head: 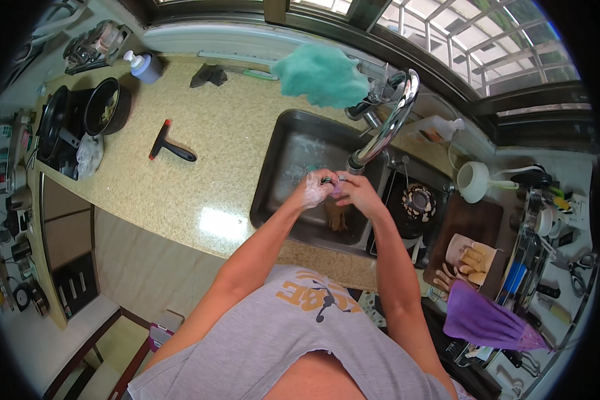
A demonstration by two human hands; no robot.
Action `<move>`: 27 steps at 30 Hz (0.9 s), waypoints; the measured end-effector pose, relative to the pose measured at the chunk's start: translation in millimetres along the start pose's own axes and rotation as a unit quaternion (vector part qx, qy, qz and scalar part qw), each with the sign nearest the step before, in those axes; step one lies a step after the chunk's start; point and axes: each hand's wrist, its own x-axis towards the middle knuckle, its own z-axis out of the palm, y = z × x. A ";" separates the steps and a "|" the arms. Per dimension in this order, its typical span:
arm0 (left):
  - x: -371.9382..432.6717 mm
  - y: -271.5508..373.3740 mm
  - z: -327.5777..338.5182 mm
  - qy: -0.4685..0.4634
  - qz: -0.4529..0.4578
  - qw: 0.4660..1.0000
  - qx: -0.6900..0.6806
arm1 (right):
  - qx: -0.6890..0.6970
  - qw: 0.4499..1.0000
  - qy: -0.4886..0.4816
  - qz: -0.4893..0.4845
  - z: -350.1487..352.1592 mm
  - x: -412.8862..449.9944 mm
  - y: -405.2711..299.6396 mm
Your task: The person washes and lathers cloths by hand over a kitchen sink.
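Note:
Over the larger basin of a metal kitchen sink (pixel 300 135), both hands meet just below the spout of a chrome faucet (pixel 391 131). White suds coat my left hand (pixel 316 189), whose fingers are closed on a small item, partly dark green. My right hand (pixel 358 192) touches it from the other side, with a small purple item between the fingers. The fingers hide most of both, so their kind cannot be told. A brown, blurred thing (pixel 337 216) lies in the basin below the hands. Some suds spread over the basin floor.
A squeegee (pixel 172 145) lies on the speckled counter (pixel 220 125) at left, near a black pot (pixel 108 106) and pump bottle (pixel 146 67). A teal mesh cloth (pixel 322 75) hangs behind the sink. Right are a drain basket (pixel 419 202), a white ladle-like pan (pixel 472 182) and gloves (pixel 472 262).

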 end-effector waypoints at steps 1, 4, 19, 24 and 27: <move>5.5 -4.1 -2.4 -0.015 -0.061 0.992 -0.106 | -0.005 1.000 0.006 -0.020 11.7 0.2 0.1; 5.4 11.1 3.3 -0.027 -0.168 0.938 -0.303 | -0.200 0.978 0.003 -0.066 13.9 5.2 8.4; 31.5 -75.9 25.2 0.140 -0.318 0.729 -0.589 | -0.375 0.844 0.251 -0.289 106.6 -19.7 31.1; 33.5 -18.9 48.4 0.165 -0.312 0.662 -0.661 | -0.335 0.861 0.301 -0.234 34.5 35.0 30.5; 38.0 -18.5 45.8 0.163 -0.293 0.682 -0.650 | -0.351 0.852 0.283 -0.266 42.3 31.4 33.6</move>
